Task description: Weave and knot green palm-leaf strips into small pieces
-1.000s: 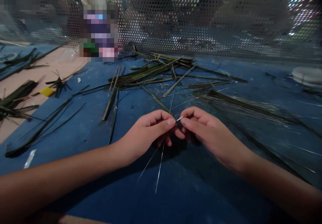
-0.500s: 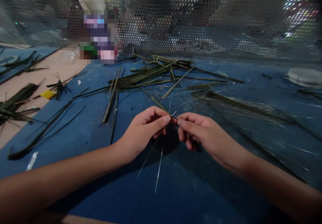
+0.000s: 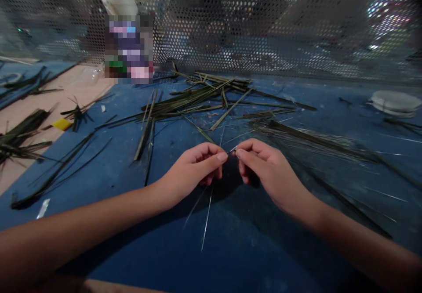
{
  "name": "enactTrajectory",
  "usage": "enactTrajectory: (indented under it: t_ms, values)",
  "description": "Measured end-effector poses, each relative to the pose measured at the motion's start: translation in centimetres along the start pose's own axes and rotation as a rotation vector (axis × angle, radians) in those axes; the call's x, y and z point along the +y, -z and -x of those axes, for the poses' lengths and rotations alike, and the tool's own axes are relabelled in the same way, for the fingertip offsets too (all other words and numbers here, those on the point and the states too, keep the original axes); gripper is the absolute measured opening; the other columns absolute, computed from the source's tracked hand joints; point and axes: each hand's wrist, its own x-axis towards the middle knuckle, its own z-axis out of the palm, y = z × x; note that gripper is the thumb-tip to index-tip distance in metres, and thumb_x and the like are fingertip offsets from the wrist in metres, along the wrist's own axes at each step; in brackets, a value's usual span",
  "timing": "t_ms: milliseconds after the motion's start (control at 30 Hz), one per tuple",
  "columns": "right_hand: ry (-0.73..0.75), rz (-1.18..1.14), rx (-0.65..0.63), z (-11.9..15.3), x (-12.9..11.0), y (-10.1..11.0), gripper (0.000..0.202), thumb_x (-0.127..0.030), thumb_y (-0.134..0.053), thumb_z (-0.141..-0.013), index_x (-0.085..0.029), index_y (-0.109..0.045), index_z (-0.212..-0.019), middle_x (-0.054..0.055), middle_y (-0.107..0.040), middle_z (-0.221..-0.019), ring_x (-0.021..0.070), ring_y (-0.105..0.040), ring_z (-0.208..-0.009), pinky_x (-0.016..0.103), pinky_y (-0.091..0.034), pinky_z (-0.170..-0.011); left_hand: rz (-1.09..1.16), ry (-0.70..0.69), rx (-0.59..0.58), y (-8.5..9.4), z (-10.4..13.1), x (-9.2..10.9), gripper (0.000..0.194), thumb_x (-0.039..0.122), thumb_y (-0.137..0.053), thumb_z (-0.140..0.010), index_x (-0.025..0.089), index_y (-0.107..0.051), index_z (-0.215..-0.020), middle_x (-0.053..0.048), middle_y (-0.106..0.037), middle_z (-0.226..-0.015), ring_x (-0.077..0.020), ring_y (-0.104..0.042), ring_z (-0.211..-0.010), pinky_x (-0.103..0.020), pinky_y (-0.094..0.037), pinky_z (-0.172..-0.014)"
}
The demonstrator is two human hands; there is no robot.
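My left hand (image 3: 198,165) pinches a thin dark green strip (image 3: 203,132) together with fine pale wires (image 3: 206,222), which stick out below and above its fingertips. Just to its right, my right hand (image 3: 263,165) is closed in a pinch on the end of a short thin piece that spans the small gap between both hands. Whether that piece is strip or wire is too small to tell. Both hands are held above the blue work surface (image 3: 148,249).
Green strips (image 3: 194,97) lie heaped behind the hands. On the right are a bundle of fine wires (image 3: 323,141) and a round white object (image 3: 394,103). More strips (image 3: 26,128) and a yellow piece (image 3: 62,124) lie left. A perforated panel (image 3: 257,34) stands at the back.
My right hand has moved slightly up, and the gap between the two hands' fingertips is a little changed. My left hand has turned slightly, its fingers more curled. The view has shifted slightly.
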Motion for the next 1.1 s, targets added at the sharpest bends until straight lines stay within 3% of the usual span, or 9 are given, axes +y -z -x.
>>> enactTrajectory:
  t_ms: [133, 267, 433, 567, 700, 833, 1100]
  values:
    - [-0.043, 0.017, -0.017, -0.3, 0.0, -0.1, 0.016, -0.034, -0.055, -0.089, -0.02, -0.057, -0.081, -0.006, -0.053, -0.056, 0.0062, -0.049, -0.045, 0.018, -0.036, -0.043, 0.023, -0.039, 0.02, 0.1, -0.1, -0.3, 0.016, 0.033, -0.055, -0.089, 0.017, -0.054, -0.087, 0.005, -0.054, -0.064, -0.0045, -0.045, -0.049, -0.017, -0.032, -0.045]
    - [-0.145, 0.018, -0.096, -0.4, -0.3, -0.2, 0.015, -0.032, -0.052, -0.089, -0.02, -0.056, -0.08, -0.007, -0.052, -0.052, 0.0071, -0.049, -0.04, 0.018, -0.036, -0.039, 0.066, -0.118, 0.049, 0.1, 0.0, -0.7, 0.014, 0.031, -0.057, -0.088, 0.016, -0.057, -0.088, 0.002, -0.06, -0.078, -0.0064, -0.051, -0.063, -0.018, -0.04, -0.054]
    - [-0.24, -0.018, -0.153, -0.3, -0.7, -0.2, 0.016, -0.032, -0.053, -0.088, -0.02, -0.055, -0.078, -0.007, -0.051, -0.049, 0.0073, -0.049, -0.037, 0.017, -0.033, -0.035, -0.036, -0.142, 0.08, 0.3, 0.0, -0.8, 0.018, 0.033, -0.057, -0.088, 0.015, -0.058, -0.088, 0.003, -0.055, -0.071, -0.0065, -0.048, -0.062, -0.018, -0.04, -0.056]
    - [-0.306, -0.088, -0.231, -0.1, -0.8, -0.2, 0.016, -0.032, -0.052, -0.089, -0.019, -0.054, -0.078, -0.007, -0.051, -0.047, 0.0065, -0.047, -0.034, 0.016, -0.032, -0.034, -0.327, -0.243, 0.104, 0.7, 0.2, -0.4, 0.02, 0.036, -0.053, -0.09, 0.017, -0.059, -0.091, 0.002, -0.059, -0.078, -0.0082, -0.052, -0.069, -0.02, -0.042, -0.062]
    - [-0.397, -0.245, -0.349, -0.1, -1.0, 0.4, 0.015, -0.03, -0.051, -0.089, -0.019, -0.053, -0.079, -0.008, -0.046, -0.045, 0.0042, -0.035, -0.028, 0.016, -0.019, -0.03, -0.724, -0.416, 0.028, 0.8, 0.6, -0.1, 0.018, 0.031, -0.049, -0.092, 0.018, -0.06, -0.097, 0.002, -0.064, -0.083, -0.0092, -0.056, -0.073, -0.02, -0.041, -0.066]
    - [-0.436, -0.344, -0.419, -0.7, -1.1, 1.1, 0.014, -0.027, -0.05, -0.089, -0.018, -0.054, -0.079, -0.008, -0.043, -0.043, 0.0039, -0.031, -0.028, 0.017, -0.018, -0.03, -0.914, -0.553, -0.02, 0.8, 0.9, 0.0, 0.02, 0.023, -0.044, -0.093, 0.016, -0.059, -0.106, -0.002, -0.067, -0.093, -0.0105, -0.06, -0.078, -0.021, -0.043, -0.072]
    - [-0.41, -0.409, -0.414, -0.7, -0.9, 1.0, 0.016, -0.029, -0.056, -0.088, -0.017, -0.054, -0.079, -0.008, -0.046, -0.046, 0.0031, -0.033, -0.032, 0.014, -0.024, -0.032, -0.816, -0.477, 0.047, 0.7, 0.9, 0.2, 0.024, 0.031, -0.047, -0.093, 0.022, -0.064, -0.107, 0.0, -0.071, -0.091, -0.0107, -0.061, -0.073, -0.02, -0.044, -0.069]
